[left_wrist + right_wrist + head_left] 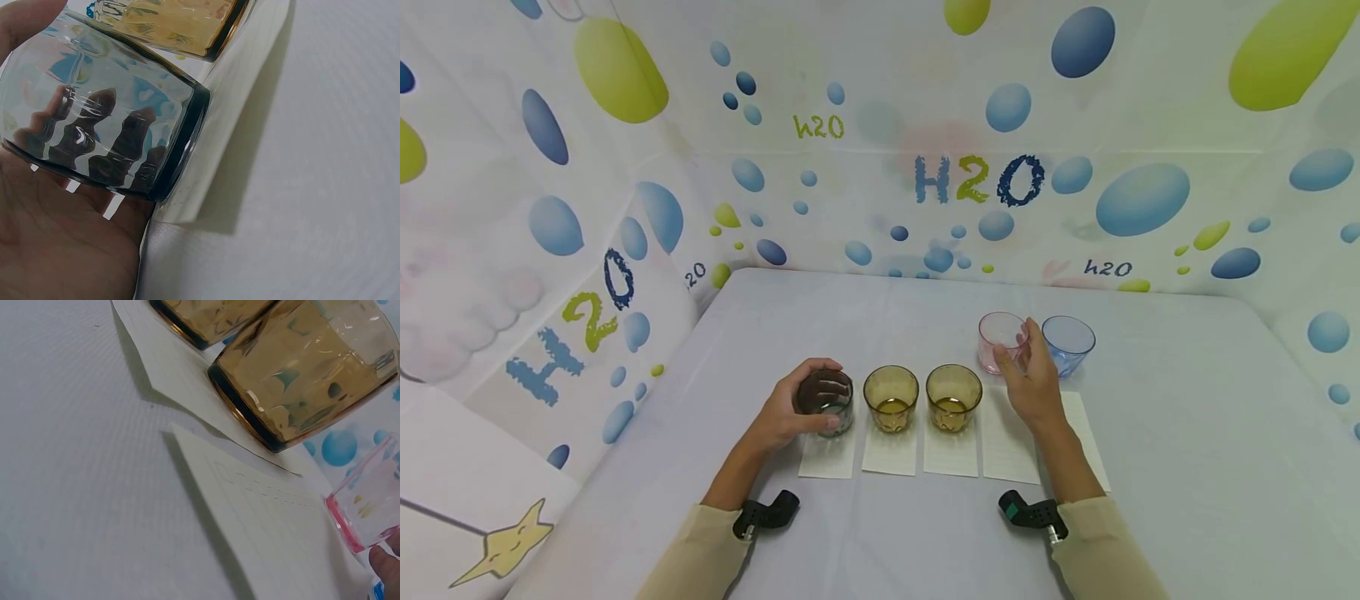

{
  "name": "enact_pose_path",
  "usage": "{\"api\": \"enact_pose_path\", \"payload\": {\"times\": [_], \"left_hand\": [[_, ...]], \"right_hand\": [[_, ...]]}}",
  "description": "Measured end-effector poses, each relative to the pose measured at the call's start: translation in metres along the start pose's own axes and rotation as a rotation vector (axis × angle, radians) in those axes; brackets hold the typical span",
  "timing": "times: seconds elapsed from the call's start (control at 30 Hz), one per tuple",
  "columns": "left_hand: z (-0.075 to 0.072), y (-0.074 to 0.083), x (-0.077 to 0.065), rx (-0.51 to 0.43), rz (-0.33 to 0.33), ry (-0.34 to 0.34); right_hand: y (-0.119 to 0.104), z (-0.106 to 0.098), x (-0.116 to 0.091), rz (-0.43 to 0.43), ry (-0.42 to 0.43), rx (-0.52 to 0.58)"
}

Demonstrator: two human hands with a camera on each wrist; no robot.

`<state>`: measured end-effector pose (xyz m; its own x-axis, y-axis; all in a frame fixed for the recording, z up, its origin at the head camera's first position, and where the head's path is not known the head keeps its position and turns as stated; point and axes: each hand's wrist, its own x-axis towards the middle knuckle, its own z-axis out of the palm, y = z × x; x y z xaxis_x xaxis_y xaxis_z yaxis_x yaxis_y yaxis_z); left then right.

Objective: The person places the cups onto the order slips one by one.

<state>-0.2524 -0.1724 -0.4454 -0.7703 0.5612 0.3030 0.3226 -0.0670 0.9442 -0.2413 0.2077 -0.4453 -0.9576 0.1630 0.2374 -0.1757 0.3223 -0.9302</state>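
Observation:
My left hand (pixel 790 410) grips a dark grey glass (pixel 825 403) from its left side, thumb across the front and fingers behind. That glass (pixel 106 106) stands upright at the leftmost paper slip (pixel 826 460). To its right, two amber glasses (pixel 891 398) stand upright on their own slips. Farther back, my right hand (pixel 1032 379) holds a pink glass (pixel 992 343) by its right side, thumb toward me. The right wrist view shows only the tip of that thumb by the pink glass (pixel 369 500). A blue glass (pixel 1067 343) is just right of the right hand.
Two more paper slips (pixel 1009 454) lie at the right end of the row, the last partly under the right forearm. White cloth (pixel 865 533) covers the table. Printed curtains (pixel 880 192) close off the back and sides.

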Motion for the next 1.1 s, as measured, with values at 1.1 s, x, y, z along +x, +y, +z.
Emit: {"api": "enact_pose_path", "payload": {"times": [1.1], "left_hand": [[-0.0019,-0.0025,0.0005,-0.012,0.004,-0.009]], "right_hand": [[-0.0051,0.0048,0.0046,0.081,0.054,0.036]]}}
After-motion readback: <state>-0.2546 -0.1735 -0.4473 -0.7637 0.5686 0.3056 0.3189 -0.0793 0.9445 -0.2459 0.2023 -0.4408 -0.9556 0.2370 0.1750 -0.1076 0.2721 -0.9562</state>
